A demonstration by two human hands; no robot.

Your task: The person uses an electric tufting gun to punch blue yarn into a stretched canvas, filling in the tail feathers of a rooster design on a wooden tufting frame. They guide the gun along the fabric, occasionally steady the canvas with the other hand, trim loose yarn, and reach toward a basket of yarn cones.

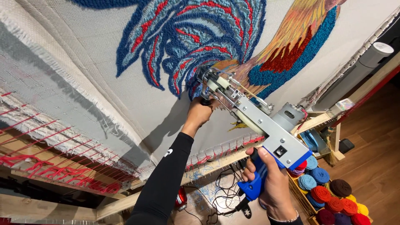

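A tufting gun (266, 129) with a grey metal body and blue handle is pressed nose-first against a stretched white cloth (83, 62). My left hand (199, 112), in a black sleeve, grips the gun's front knob near the needle. My right hand (273, 183) is closed around the blue rear handle. The needle end touches a tufted design (187, 37) of blue and red swirls with orange, yellow and teal patches to its right.
The cloth is stretched on a wooden frame (216, 164) with red yarn along its edges. A wooden box of yarn balls (333, 193) in blue, red, brown and yellow sits lower right. Cables (221, 196) lie on the floor. A white tower fan (358, 71) stands at right.
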